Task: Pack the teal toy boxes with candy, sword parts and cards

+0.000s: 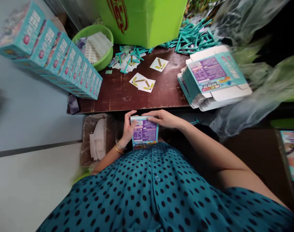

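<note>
A: Dark wooden table (118,93); flat cartons (214,79) crowd its right edge.

B: Below its near edge, left hand (128,129) and right hand (161,118), fingers closed, grip 1 small box (144,132).

A: Risk?

B: Unsupported there, a slipping grip likely drops it.

Box (144,132) you hold: teal edges, purple panel with white print
Your dress (161,196): teal with dark polka dots
Your bangle (118,149): gold
Table (118,93): dark reddish brown
Bowl (103,61): light green
Big carton (147,19): bright green, red lettering
Cards (142,82): white with yellow marks
Sticks (195,38): teal
</note>
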The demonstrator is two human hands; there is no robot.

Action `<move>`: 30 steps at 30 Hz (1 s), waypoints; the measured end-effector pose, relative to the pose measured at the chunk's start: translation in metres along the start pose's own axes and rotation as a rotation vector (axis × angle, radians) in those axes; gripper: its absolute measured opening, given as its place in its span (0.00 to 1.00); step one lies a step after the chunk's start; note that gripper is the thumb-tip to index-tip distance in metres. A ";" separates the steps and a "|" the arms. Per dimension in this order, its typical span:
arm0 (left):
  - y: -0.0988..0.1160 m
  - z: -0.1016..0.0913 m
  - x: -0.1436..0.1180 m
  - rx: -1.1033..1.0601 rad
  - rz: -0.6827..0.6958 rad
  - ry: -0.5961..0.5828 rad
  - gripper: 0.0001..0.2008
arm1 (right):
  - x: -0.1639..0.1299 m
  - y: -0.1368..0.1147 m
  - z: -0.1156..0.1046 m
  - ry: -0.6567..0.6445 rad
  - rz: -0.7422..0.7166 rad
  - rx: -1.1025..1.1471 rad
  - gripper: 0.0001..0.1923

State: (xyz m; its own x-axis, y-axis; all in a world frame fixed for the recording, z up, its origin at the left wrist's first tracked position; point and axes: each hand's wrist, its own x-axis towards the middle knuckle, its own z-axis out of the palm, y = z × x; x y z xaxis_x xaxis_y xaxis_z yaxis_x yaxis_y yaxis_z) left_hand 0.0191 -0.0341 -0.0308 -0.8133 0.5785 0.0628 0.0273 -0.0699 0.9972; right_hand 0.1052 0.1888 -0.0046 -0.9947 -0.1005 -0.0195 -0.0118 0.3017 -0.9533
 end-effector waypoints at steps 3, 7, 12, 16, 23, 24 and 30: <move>0.000 0.002 0.000 0.031 -0.014 -0.004 0.25 | 0.001 0.006 0.005 0.082 -0.057 0.028 0.19; -0.001 0.007 -0.001 0.029 -0.041 0.017 0.20 | 0.001 0.020 0.009 0.272 0.000 0.189 0.18; -0.004 0.007 -0.007 0.153 0.063 0.097 0.19 | -0.006 0.023 0.010 0.185 0.007 0.167 0.20; -0.005 0.006 -0.008 0.205 0.088 0.131 0.17 | -0.015 0.020 0.027 0.206 -0.037 0.096 0.21; 0.024 -0.037 0.030 0.305 0.273 0.453 0.14 | -0.004 -0.012 0.061 0.255 0.039 0.104 0.31; 0.029 -0.047 0.035 0.364 0.353 0.491 0.15 | 0.008 -0.022 0.060 0.309 0.036 -0.018 0.30; 0.017 -0.078 0.051 0.780 0.579 0.111 0.21 | 0.115 -0.039 0.050 0.311 0.021 -0.661 0.31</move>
State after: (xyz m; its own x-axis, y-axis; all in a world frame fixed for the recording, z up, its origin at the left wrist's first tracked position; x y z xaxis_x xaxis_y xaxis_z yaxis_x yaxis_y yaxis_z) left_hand -0.0673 -0.0687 -0.0137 -0.6017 0.5413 0.5873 0.7842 0.2609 0.5630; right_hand -0.0037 0.1183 0.0154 -0.9771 0.1561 0.1447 0.0464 0.8197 -0.5709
